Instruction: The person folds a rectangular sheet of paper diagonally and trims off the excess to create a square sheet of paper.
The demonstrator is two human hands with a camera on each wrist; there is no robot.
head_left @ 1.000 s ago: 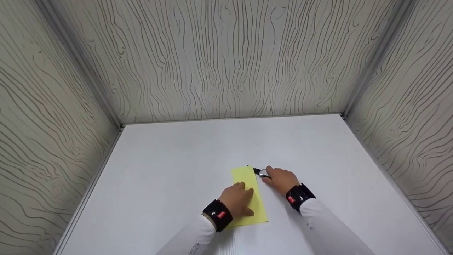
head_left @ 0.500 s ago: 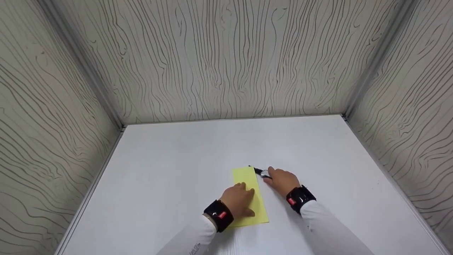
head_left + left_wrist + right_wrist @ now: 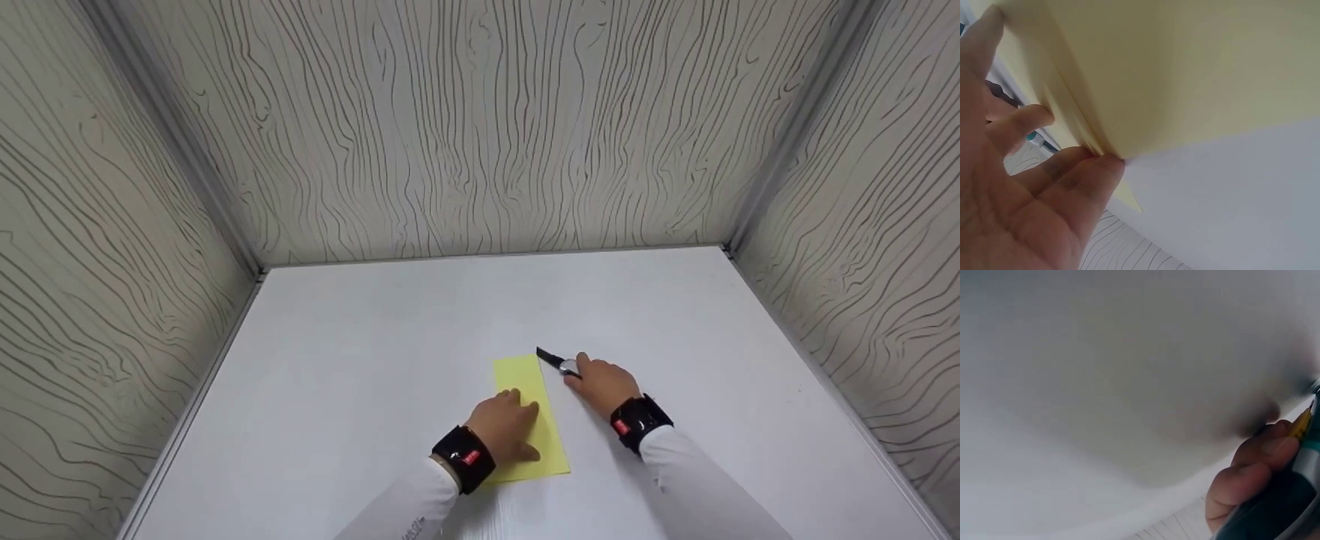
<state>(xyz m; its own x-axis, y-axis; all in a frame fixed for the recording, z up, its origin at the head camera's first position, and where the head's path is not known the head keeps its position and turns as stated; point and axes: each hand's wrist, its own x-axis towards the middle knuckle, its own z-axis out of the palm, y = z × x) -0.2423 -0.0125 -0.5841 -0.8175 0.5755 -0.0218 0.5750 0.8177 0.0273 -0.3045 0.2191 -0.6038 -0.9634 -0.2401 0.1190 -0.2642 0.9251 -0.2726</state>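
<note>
A folded sheet of yellow paper point(image 3: 517, 367) lies on the white table, its long side running away from me. My left hand point(image 3: 501, 425) rests on it with fingers spread, pressing it down. In the left wrist view, the fingertips touch the paper point(image 3: 1196, 67) along a slightly raised fold. My right hand point(image 3: 606, 384) grips a utility knife point(image 3: 553, 359) just right of the paper, the black blade's tip right at the far right corner. The right wrist view shows the knife's dark green handle point(image 3: 1269, 509) with a yellow slider, wrapped by the fingers.
The white tabletop point(image 3: 360, 330) stretches around the paper on all sides. Wood-grain patterned panels point(image 3: 480, 135) enclose it at the back, left and right, with grey metal strips at the corners.
My right hand has shifted slightly to the right with the knife. The blade, partly covered by the paper's corner earlier, now shows whole. The left hand stays on the paper.
</note>
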